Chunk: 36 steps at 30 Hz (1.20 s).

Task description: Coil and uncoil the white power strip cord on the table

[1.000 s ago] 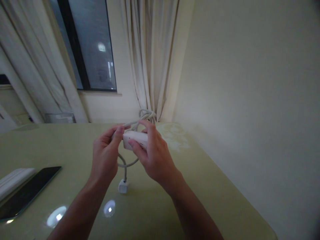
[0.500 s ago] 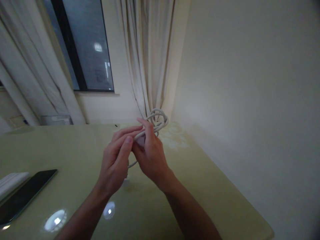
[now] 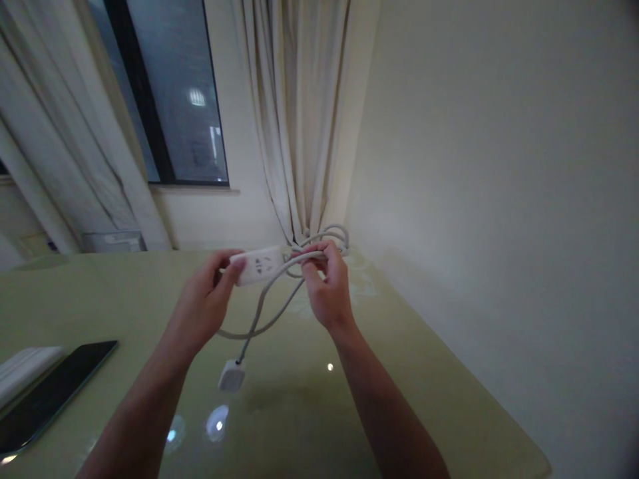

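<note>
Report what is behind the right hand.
Cable loops show beyond the right hand, with the curtain farther back. The table directly behind the hand is covered, as is any cable inside its grip.

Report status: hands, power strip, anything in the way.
Left hand gripping power strip. Right hand pinching looped cable. Plug at cable's end. No visible obstruction.

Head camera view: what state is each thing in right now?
Left hand, closed on the power strip's end.
Right hand, pinching the cord.
Power strip, held up, visible socket holes unfilled.
Cord, partly looped.
Plug, at the cord's end, unplugged.
Dark slab, lying flat.
White object, beside the dark slab.
Window, partly uncovered; cannot tell if shut.
Curtains, hanging in folds.
</note>
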{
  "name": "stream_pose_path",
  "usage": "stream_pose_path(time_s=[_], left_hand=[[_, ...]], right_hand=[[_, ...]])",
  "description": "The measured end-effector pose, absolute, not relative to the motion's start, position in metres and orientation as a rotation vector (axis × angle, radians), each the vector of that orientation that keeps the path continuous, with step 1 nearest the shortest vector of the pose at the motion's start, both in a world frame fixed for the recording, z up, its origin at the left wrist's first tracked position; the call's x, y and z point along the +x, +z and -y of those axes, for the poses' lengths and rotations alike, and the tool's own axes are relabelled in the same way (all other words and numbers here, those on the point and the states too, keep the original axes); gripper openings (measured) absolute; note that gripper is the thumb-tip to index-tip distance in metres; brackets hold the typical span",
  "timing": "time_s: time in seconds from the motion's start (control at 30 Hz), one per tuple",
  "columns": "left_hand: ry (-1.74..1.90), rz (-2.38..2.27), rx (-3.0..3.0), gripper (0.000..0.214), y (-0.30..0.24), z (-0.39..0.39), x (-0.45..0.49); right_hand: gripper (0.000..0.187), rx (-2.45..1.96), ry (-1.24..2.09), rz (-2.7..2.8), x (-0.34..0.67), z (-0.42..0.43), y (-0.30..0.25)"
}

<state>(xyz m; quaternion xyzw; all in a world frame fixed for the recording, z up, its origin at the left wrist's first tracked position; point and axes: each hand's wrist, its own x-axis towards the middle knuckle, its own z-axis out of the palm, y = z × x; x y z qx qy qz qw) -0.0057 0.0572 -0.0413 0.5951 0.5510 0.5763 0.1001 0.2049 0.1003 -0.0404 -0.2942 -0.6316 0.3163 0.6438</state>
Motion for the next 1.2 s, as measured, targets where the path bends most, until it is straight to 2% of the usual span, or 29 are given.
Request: stream_pose_path(time_s=[0.13,0.27,0.37,0.5,0.63,0.7,0.87,0.97,1.03,1.1,1.2], left_hand=[[1.987,-1.508,1.207,0.033,-0.04,-0.061,-0.028],[1.924,-1.456,1.026,0.027,-0.054,-0.079,-0.039],[1.766,-1.591,1.105,0.038,-0.076,-0.098,-0.039],[1.479,-1.672,1.138,0.05,-0.096,-0.111,-0.033],[1.356,-1.67,1.133,0.089,-0.109,-0.113,-0.018],[1.336,-1.66,1.127,0.099,-0.116,-0.115,-0.012],[1.254,-1.606,1.342,0.079,-0.123,-0.118,-0.004],[1.383,-1.51,1.526,0.07,-0.111,-0.114,0.004],[1.53,-1.384,1.532,0.073,-0.099,-0.108,0.011],[1.626,-1.186,1.389,0.085,-0.087,-0.101,0.016],[1.489,-0.814,1.152,0.093,-0.073,-0.088,0.015]], right_hand=[[0.013,-0.5,0.778,1.242,0.219,-0.112,-0.036],[0.025,-0.481,0.799,1.061,0.22,-0.116,-0.032],[0.025,-0.454,0.814,1.007,0.219,-0.115,-0.03],[0.035,-0.363,0.869,1.024,0.223,-0.113,-0.027],[0.043,-0.307,0.958,1.013,0.232,-0.113,-0.024],[0.045,-0.304,0.985,0.989,0.235,-0.111,-0.022],[0.045,-0.314,1.052,0.97,0.242,-0.107,-0.018],[0.037,-0.3,1.164,1.013,0.244,-0.105,-0.016],[0.035,-0.273,1.295,1.085,0.245,-0.104,-0.016],[0.037,-0.219,1.453,1.207,0.245,-0.102,-0.017],[0.044,-0.14,1.635,1.398,0.246,-0.097,-0.018]])
